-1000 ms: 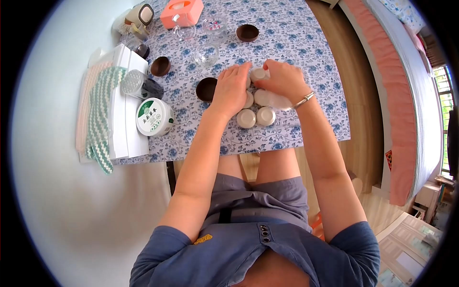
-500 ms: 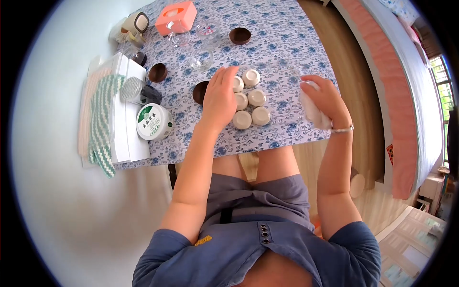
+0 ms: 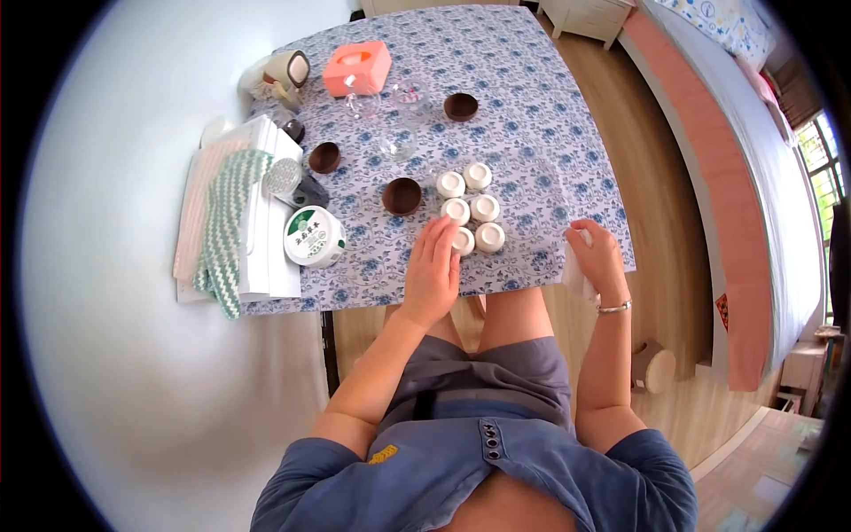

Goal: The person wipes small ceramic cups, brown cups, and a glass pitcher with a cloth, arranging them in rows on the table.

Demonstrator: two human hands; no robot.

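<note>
Several small white cups [image 3: 485,208] stand upside down in two columns near the table's front edge. My left hand [image 3: 433,270] lies against the left side of the nearest left cup [image 3: 463,241], fingers stretched out and holding nothing. Over the table's right front edge, my right hand [image 3: 597,261] is closed on a white cloth [image 3: 578,270], which hangs down from the fingers. A dark brown bowl [image 3: 402,197] sits left of the cups. Behind them are a clear glass vessel [image 3: 399,144] and another brown bowl [image 3: 461,107].
A pink tissue box [image 3: 357,69] stands at the back beside clear glassware [image 3: 362,102]. Along the left are a third brown bowl [image 3: 324,158], a round white tub [image 3: 315,237], a dark-filled jar [image 3: 306,192] and a green striped cloth [image 3: 232,222].
The view has shifted. My left hand has moved down the cup group to its nearest row. My right hand has gone from the cups to the right edge with the white cloth.
</note>
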